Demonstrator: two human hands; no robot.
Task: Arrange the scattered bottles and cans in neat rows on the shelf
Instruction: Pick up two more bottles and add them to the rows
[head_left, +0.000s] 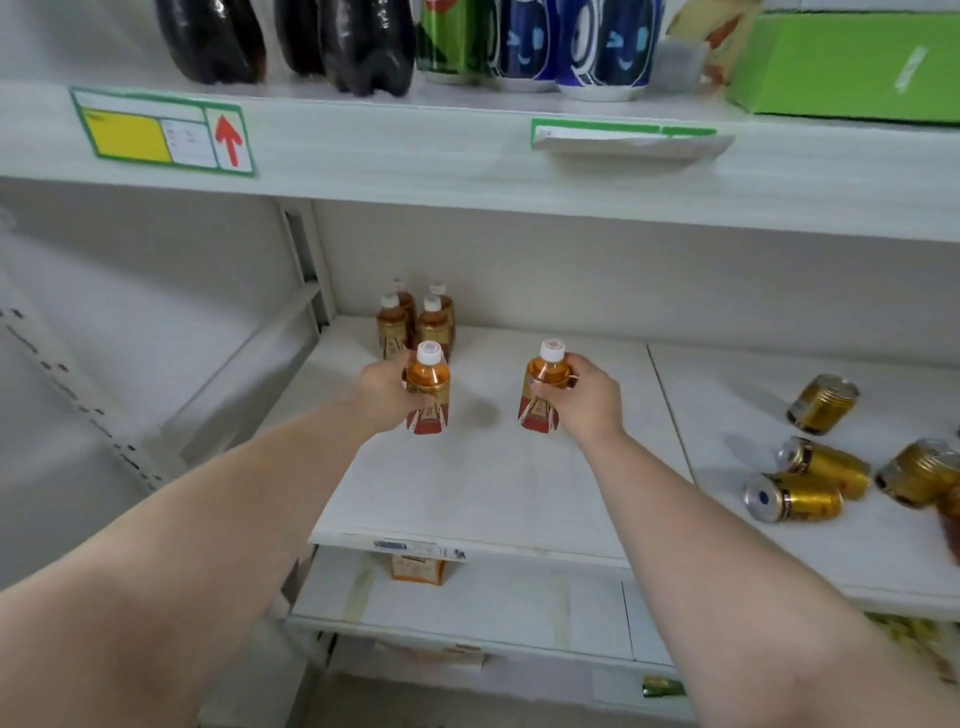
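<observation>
While the white shelf (493, 483) fills the view beneath an upper shelf (467, 161), the left grip (384, 392) curls round one amber bottle (428, 376) and the right grip (589, 397) round a second bottle (545, 371), both mid-shelf, long axes near vertical, caps up. Four more bottles (415, 322) stand upright behind them; gold cans (810, 499) lie sideways at right.

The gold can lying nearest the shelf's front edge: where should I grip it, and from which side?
Probably grip the gold can across its middle, from above: it lies on its side, and another can lies close behind it.
</observation>
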